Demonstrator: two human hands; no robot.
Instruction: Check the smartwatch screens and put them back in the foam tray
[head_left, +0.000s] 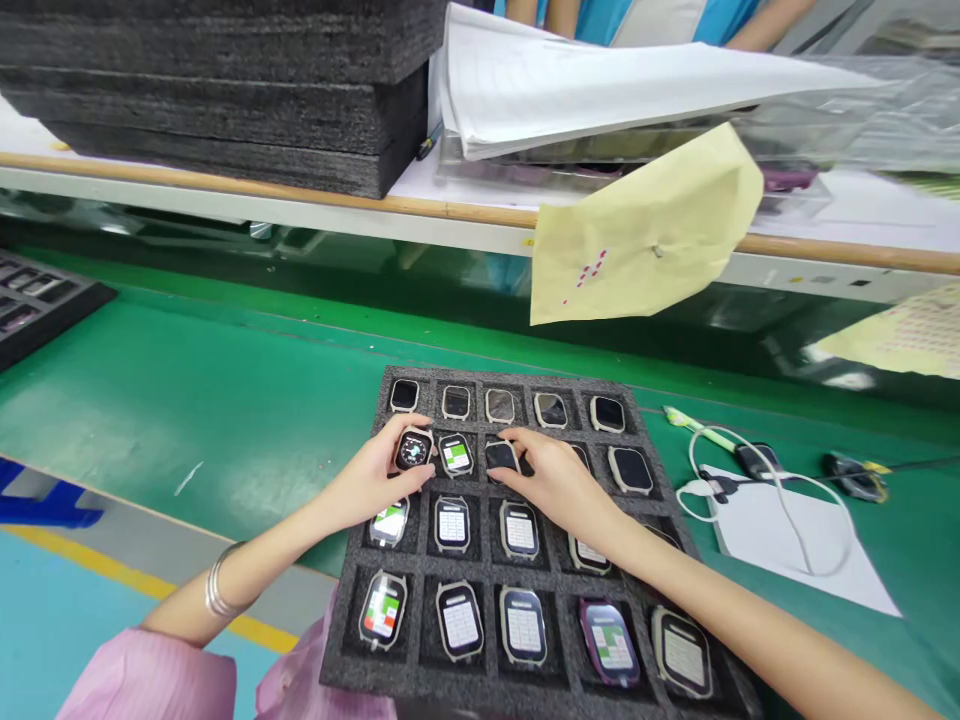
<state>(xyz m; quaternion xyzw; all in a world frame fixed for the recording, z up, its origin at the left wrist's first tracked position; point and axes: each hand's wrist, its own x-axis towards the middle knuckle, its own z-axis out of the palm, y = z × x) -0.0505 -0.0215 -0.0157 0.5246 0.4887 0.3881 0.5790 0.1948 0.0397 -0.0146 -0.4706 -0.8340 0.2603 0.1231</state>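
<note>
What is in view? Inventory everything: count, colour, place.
watches: about twenty, mostly pale, one purple, foam tray
foam tray: one, black, bench
bench: one, green, centre
second tray: one, black, far left
shelf: one, white, behind bench
foam stack: one, black, shelf
papers: several, white, shelf
hanging sheets: two, yellow, shelf edge
flat sheet: one, white, right
cable: one, white, right
devices: two, black, right
stick: one, lime, right
co-worker: at least one, blue-clothed, top
floor: blue, lower left
sleeves: two, pink, lower left
bangles: some, silver, left wrist
left hand: one, bare, on watch
right hand: one, bare, on watch
</note>
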